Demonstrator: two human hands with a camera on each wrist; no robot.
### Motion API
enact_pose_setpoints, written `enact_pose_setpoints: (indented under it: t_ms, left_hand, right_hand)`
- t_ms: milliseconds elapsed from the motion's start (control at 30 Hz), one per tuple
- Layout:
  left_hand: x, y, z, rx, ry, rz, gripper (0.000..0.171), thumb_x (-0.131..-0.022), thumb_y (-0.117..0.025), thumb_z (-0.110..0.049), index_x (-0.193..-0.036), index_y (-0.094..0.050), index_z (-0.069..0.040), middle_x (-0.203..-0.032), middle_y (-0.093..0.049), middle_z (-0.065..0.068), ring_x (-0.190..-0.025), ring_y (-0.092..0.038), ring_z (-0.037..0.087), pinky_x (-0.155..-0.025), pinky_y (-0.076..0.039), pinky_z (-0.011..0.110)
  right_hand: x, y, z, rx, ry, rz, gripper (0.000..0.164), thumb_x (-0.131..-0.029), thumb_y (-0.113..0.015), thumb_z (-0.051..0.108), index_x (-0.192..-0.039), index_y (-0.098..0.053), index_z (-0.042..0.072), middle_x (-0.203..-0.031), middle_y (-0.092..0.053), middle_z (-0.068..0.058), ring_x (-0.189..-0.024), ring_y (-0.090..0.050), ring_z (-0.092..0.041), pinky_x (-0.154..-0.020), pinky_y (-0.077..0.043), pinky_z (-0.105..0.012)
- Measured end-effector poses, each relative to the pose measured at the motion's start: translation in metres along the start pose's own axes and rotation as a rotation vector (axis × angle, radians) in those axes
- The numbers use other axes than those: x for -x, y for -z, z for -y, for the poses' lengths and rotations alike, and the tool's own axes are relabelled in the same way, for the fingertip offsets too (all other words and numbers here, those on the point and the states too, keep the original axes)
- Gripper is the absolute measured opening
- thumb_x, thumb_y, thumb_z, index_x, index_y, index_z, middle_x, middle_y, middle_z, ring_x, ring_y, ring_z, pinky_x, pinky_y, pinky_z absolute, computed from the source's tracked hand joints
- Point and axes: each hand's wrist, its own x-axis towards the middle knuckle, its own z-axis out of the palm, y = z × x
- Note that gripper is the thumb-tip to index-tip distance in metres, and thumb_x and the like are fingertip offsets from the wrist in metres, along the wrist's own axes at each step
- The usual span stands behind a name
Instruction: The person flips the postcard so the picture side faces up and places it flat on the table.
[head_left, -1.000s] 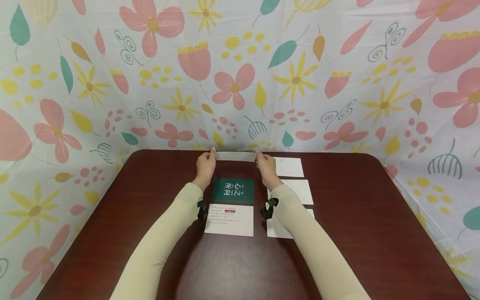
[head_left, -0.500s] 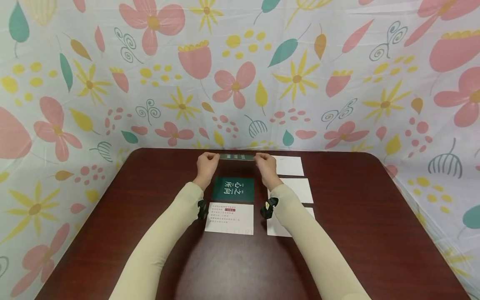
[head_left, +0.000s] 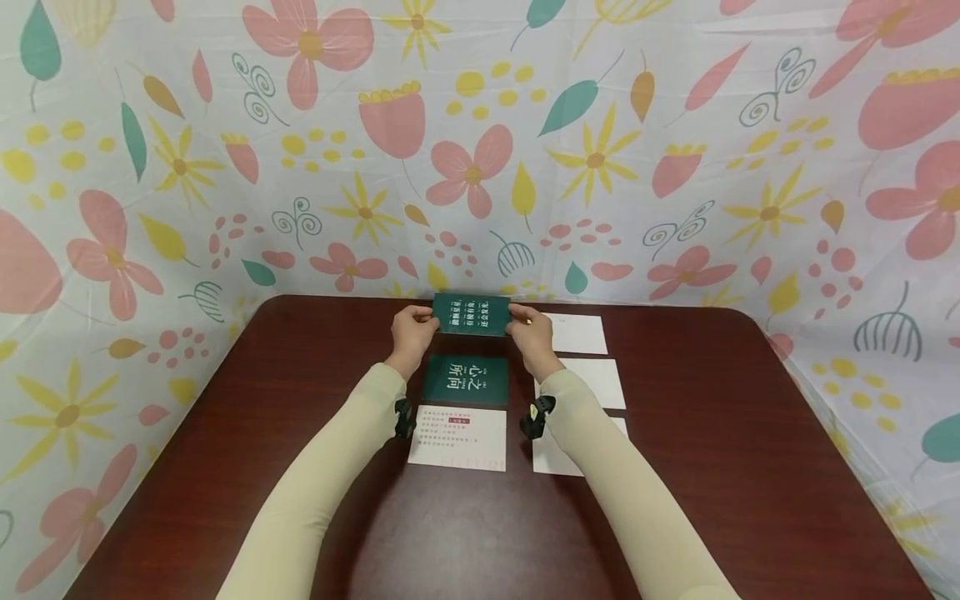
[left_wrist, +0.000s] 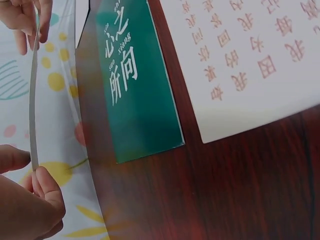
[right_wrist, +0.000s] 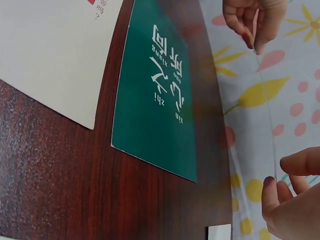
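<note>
Near the table's far edge, a green card with white printed characters (head_left: 471,315) is held up, its green face toward the head camera. My left hand (head_left: 412,339) pinches one short side between thumb and fingers; my right hand (head_left: 532,339) pinches the other. In the left wrist view, the held card (left_wrist: 33,110) appears edge-on, slightly bowed. Below it, a second green card with large white characters (head_left: 467,380) lies flat on the table. A cream card with printed lines (head_left: 458,438) lies nearer me, just below that one.
Right of the cards lie several white cards in a column: one at the back (head_left: 581,333), one in the middle (head_left: 600,382), one in front (head_left: 553,450), partly hidden by my right arm. A floral cloth (head_left: 472,167) hangs right behind the dark wooden table (head_left: 697,467).
The held card has tilted: first a pale narrow strip showed, then a thin green strip, now its full green printed face. Both hands stay at its sides; the cards on the table have not moved.
</note>
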Motion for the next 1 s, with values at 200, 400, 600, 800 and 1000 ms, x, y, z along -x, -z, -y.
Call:
enact_pose_setpoints:
  t_ms: [200,400,600,800,1000]
  left_hand:
    - [-0.003,0.000,0.003,-0.014,0.048,0.019,0.028,-0.091,-0.064,-0.006,-0.118,-0.063,0.002,-0.106,-0.059,0.017,-0.097,-0.057,0.030,-0.085,-0.050,0.042]
    - [-0.008,0.000,0.009,-0.046,0.056,0.052,0.031,-0.092,-0.062,-0.006,-0.122,-0.062,0.003,-0.108,-0.059,0.018,-0.098,-0.056,0.030,-0.085,-0.049,0.041]
    - [-0.012,0.001,0.017,-0.131,0.043,0.116,0.034,-0.091,-0.064,-0.005,-0.124,-0.061,0.001,-0.107,-0.059,0.017,-0.098,-0.056,0.030,-0.086,-0.049,0.041]
    - [-0.016,0.001,0.023,-0.197,0.042,0.147,0.037,-0.090,-0.065,-0.005,-0.126,-0.060,0.001,-0.106,-0.060,0.018,-0.097,-0.058,0.031,-0.087,-0.050,0.042]
    - [-0.019,0.000,0.024,-0.281,0.023,0.161,0.039,-0.090,-0.067,-0.006,-0.128,-0.059,0.000,-0.106,-0.061,0.018,-0.094,-0.059,0.030,-0.084,-0.051,0.042]
  right_hand:
    - [-0.004,-0.002,-0.003,0.052,0.016,-0.003,0.049,-0.086,-0.053,-0.007,-0.133,-0.057,0.007,-0.136,-0.051,-0.012,-0.122,-0.049,-0.028,-0.077,-0.040,-0.031]
    - [-0.008,-0.008,-0.011,0.103,0.023,-0.025,0.049,-0.086,-0.052,-0.008,-0.134,-0.054,0.002,-0.130,-0.054,-0.017,-0.114,-0.054,-0.029,-0.079,-0.045,-0.033]
    - [-0.008,-0.012,-0.016,0.149,0.004,-0.036,0.047,-0.089,-0.054,-0.006,-0.136,-0.052,0.001,-0.128,-0.052,-0.018,-0.116,-0.051,-0.031,-0.086,-0.047,-0.038]
    - [-0.011,-0.015,-0.021,0.194,0.004,-0.041,0.048,-0.087,-0.056,-0.006,-0.134,-0.052,0.000,-0.121,-0.053,-0.018,-0.107,-0.051,-0.029,-0.082,-0.047,-0.037]
    - [-0.014,-0.017,-0.025,0.253,0.010,-0.032,0.053,-0.084,-0.060,-0.006,-0.136,-0.051,0.000,-0.118,-0.053,-0.019,-0.097,-0.050,-0.028,-0.076,-0.046,-0.035]
